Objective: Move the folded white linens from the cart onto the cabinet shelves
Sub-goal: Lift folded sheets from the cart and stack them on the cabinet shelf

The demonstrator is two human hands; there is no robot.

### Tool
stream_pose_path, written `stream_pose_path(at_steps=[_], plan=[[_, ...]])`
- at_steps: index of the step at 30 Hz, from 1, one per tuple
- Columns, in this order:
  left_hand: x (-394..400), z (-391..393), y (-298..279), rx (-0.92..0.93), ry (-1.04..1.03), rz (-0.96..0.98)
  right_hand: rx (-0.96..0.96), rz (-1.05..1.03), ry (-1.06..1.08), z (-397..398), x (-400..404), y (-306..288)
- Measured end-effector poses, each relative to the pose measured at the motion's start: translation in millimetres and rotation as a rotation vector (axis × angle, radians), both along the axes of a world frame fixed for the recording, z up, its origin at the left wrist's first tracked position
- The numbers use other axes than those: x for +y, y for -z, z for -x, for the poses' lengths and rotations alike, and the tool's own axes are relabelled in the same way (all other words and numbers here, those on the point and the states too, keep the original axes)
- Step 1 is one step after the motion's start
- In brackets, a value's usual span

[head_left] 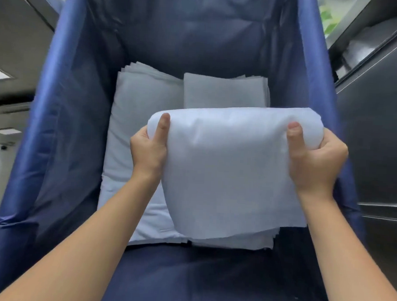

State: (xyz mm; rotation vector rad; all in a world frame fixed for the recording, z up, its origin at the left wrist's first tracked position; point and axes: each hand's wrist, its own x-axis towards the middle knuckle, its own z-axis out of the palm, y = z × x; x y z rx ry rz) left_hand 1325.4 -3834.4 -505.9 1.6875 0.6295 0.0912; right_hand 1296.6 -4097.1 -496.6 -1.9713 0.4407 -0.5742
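Note:
I look down into a cart lined with dark blue fabric (64, 130). A folded white linen (228, 172) is held above the cart's bottom between both hands. My left hand (151, 149) grips its left edge with the thumb on top. My right hand (313, 160) grips its right edge, thumb on top as well. Below lie more folded white linens: a large stack (137, 115) at the left and a smaller stack (225, 92) at the far right, both resting on the cart's bottom.
A dark cabinet (375, 140) stands close to the cart's right side, with a shelf opening (365, 50) higher up holding pale bundles. Grey furniture (12, 58) and pale floor show to the left of the cart.

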Motion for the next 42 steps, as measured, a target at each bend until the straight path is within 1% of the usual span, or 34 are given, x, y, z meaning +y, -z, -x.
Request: stream_pose_path(at_steps=[4,7,13,16,21,24,26,28,31,42], plan=[[-10,-8,28,-0.057,0.025,-0.043,-0.005,-0.002,0.010,1,-8,29],[-9,-11,52,-0.068,0.033,-0.053,0.026,0.014,0.031,-3,-7,53],[-2,1,117,-0.007,-0.006,-0.090,0.187,-0.025,0.017,-1,2,131],[2,1,134,0.006,-0.047,-0.101,0.237,-0.014,-0.015,-14,8,149],[3,-16,160,-0.067,-0.088,-0.079,0.267,-0.016,0.029,-37,8,179],[5,-23,177,-0.084,-0.092,-0.077,0.339,0.001,0.060,-44,19,203],[9,-25,188,-0.071,-0.091,-0.102,0.391,-0.029,0.078,-45,33,219],[12,-26,198,-0.038,-0.095,-0.144,0.395,-0.064,0.101,-46,43,229],[12,-29,212,-0.006,-0.101,-0.147,0.388,-0.080,0.125,-50,46,237],[10,-34,231,-0.065,-0.142,-0.116,0.396,-0.095,0.128,-55,47,242]])
